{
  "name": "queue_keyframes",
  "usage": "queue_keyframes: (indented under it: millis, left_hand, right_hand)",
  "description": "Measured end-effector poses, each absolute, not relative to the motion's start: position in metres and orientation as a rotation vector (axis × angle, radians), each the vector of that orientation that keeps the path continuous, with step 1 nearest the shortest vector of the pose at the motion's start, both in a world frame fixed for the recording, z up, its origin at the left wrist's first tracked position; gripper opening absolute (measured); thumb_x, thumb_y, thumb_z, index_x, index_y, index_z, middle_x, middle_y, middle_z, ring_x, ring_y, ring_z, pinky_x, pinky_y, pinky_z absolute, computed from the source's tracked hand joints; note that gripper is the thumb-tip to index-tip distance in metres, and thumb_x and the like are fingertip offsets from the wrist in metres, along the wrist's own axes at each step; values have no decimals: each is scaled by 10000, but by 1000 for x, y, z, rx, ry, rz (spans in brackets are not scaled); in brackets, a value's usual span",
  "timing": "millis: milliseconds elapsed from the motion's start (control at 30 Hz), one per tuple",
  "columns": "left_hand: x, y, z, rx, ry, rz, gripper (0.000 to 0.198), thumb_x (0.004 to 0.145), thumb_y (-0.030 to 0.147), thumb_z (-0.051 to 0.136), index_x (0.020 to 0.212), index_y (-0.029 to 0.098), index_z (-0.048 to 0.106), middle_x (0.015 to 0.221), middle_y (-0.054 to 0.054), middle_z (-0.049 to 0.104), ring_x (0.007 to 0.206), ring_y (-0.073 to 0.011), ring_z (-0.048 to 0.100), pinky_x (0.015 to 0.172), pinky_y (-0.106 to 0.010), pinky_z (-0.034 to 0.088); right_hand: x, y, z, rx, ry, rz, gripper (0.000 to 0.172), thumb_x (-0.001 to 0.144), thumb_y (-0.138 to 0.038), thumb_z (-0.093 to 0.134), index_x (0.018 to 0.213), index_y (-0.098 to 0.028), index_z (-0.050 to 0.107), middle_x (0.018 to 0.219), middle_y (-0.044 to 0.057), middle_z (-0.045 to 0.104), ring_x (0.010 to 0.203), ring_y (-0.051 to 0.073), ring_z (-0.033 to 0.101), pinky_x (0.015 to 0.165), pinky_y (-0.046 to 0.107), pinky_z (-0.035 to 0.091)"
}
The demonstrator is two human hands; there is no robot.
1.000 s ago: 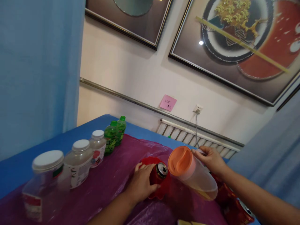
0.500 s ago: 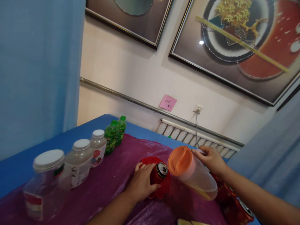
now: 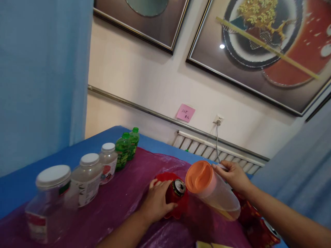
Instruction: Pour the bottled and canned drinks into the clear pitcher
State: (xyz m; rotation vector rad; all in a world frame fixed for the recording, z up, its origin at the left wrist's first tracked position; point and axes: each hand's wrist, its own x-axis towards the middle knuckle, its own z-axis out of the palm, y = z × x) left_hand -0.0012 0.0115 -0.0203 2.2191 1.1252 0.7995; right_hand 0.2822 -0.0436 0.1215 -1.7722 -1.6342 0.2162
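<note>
My left hand (image 3: 157, 201) is wrapped round a red drink can (image 3: 172, 197), whose opened silver top faces me. Under and behind the can shows a red scalloped dish (image 3: 165, 177). My right hand (image 3: 234, 177) grips the handle side of a clear pitcher (image 3: 219, 196) with an orange lid. The pitcher is tilted, its lid towards the can with a small gap between them. Some yellowish liquid lies along the pitcher's lower side. No stream of liquid can be made out. The fingers behind the pitcher are partly hidden.
Clear jars with white lids (image 3: 89, 179) and two green bottles (image 3: 123, 150) stand in a row at left. More red cans (image 3: 262, 232) are beneath my right forearm. A purple plastic sheet (image 3: 111, 220) covers part of the blue table (image 3: 108, 137). A yellow item (image 3: 210, 245) shows at the bottom edge.
Almost nothing differs. Both hands, the can and the tilted pitcher keep nearly the same places.
</note>
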Motion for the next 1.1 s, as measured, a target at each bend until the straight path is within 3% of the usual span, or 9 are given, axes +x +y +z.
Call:
queue_keyframes:
  millis: [1100]
  left_hand:
    - [0, 12, -22, 2239, 1128, 817, 760, 604, 369, 869, 1300, 245, 590, 1338, -99, 671, 1258, -338, 577, 1195, -557, 208]
  right_hand:
    - [289, -43, 115, -1788, -1627, 241, 540, 822, -655, 596, 594, -237, 343, 595, -58, 253, 555, 101, 270, 485, 247, 210]
